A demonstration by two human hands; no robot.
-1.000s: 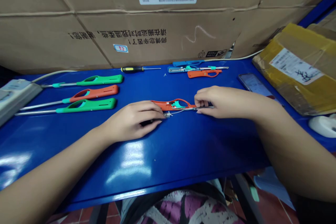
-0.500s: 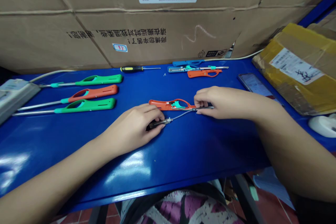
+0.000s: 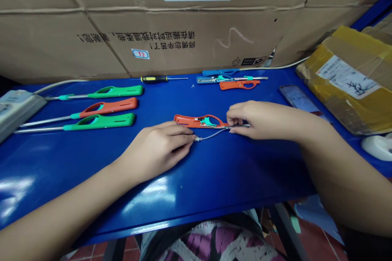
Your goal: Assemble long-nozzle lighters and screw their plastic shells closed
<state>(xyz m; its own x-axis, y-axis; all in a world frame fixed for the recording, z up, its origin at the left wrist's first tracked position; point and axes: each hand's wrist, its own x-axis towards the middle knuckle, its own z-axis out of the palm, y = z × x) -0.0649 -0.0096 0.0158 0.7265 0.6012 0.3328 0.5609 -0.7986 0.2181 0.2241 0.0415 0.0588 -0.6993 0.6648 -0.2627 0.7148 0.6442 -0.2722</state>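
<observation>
An orange lighter half-shell (image 3: 187, 121) with a teal trigger (image 3: 210, 121) lies open at the middle of the blue table. Just below it, my left hand (image 3: 167, 147) is closed on a small gas tank, now mostly covered by the fingers; its metal valve (image 3: 198, 139) sticks out at the fingertips. From the valve a thin clear tube (image 3: 212, 134) runs right to the metal rod (image 3: 245, 125). My right hand (image 3: 251, 120) pinches that rod at the right end of the shell.
Two green lighters (image 3: 113, 121) and an orange one (image 3: 116, 106) lie left, near a power strip (image 3: 21, 108). Behind are a screwdriver (image 3: 154, 79), opened lighter parts (image 3: 239, 85) and a large carton (image 3: 159, 24). A phone (image 3: 298, 98) and a taped box (image 3: 346, 85) stand right.
My left fingers have closed further over the gas tank, hiding its dark body and leaving the valve showing. My right hand has stayed on the rod.
</observation>
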